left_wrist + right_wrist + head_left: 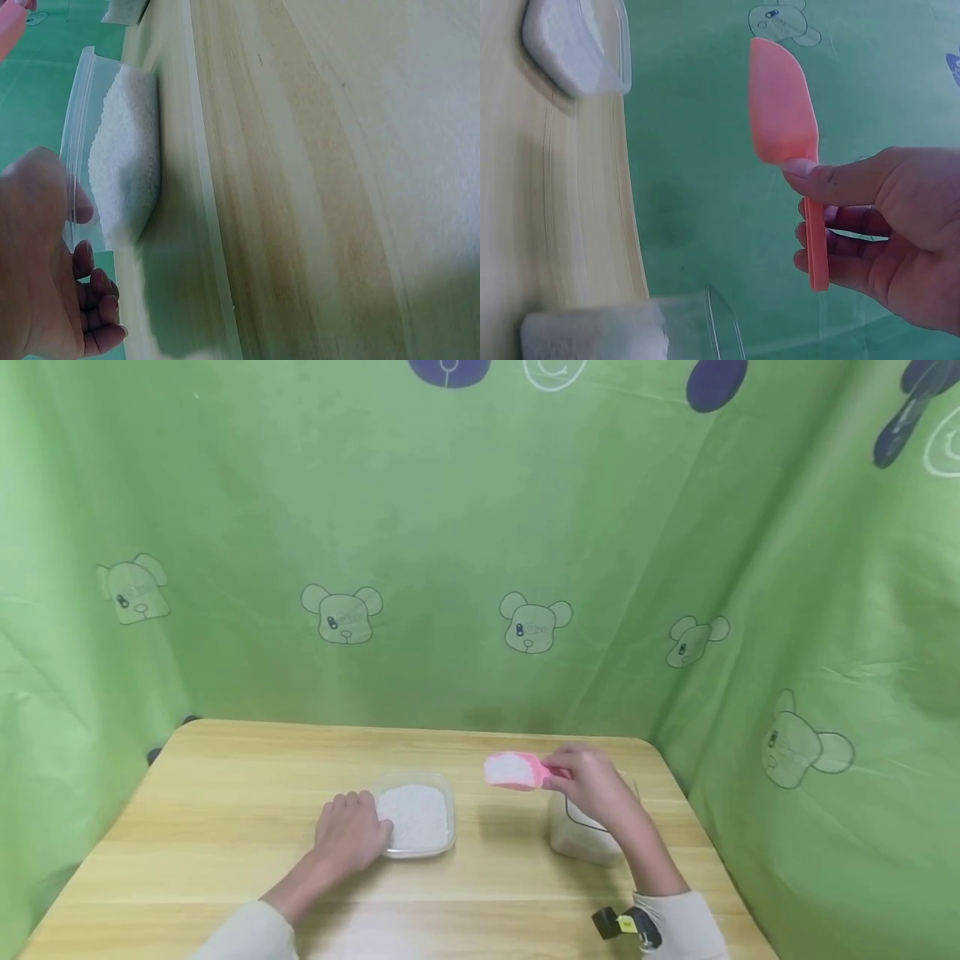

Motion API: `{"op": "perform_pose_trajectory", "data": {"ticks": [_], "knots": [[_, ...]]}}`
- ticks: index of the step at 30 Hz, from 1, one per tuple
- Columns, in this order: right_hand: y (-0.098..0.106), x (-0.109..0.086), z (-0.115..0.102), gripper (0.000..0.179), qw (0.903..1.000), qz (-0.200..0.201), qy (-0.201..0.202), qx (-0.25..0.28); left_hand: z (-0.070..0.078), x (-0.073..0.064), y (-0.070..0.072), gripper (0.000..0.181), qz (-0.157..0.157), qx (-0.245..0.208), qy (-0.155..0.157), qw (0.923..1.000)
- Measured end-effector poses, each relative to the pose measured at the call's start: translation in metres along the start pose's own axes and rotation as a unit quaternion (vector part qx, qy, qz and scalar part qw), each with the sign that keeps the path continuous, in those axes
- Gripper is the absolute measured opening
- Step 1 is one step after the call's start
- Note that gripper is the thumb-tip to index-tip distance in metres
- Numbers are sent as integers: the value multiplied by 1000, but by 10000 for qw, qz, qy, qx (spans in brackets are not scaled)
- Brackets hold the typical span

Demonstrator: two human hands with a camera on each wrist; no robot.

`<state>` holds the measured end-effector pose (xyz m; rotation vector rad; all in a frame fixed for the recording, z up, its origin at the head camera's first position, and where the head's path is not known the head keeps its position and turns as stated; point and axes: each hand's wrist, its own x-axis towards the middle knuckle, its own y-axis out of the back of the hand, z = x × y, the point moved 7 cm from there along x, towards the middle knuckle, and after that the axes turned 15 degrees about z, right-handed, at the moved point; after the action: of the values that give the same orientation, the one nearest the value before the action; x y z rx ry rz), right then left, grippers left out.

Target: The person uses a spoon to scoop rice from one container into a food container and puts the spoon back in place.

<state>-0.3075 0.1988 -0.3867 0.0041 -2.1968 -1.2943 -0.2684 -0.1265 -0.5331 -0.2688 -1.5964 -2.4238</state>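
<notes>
My right hand (592, 782) grips the handle of a pink scoop (784, 105), held level above the table between two containers. White grains (508, 768) fill the scoop's bowl. On the left stands a low clear plastic container (452, 827) holding a bed of white grains (127, 150). My left hand (348, 832) holds that container by its left rim, thumb over the edge and the other fingers curled outside. Below my right hand is a taller clear container (720, 322), also with white grains inside; in the head view my hand and forearm partly cover it.
The containers stand on a light wooden table (225, 810). Green curtains (435, 527) with cartoon bear heads hang behind it and along both sides. A black strap with a small dark device (618, 923) is at the right wrist.
</notes>
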Motion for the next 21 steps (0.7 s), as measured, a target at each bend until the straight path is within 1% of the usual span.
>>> {"op": "perform_pose_trajectory", "data": {"ticks": [6, 14, 21], "knots": [[-7, 3, -13, 23, 9999, -25, 122, 85, 1, 0, 0, 26, -42, -19, -1, 10000], [-16, 6, -24, 24, 9996, -18, 269, -28, 1, 0, 1, 23, -17, -70, -58, 10000], [-23, 10, -35, 21, 9991, -14, 407, -141, 1, 1, 2, 24, -8, -23, -81, 10000]]}}
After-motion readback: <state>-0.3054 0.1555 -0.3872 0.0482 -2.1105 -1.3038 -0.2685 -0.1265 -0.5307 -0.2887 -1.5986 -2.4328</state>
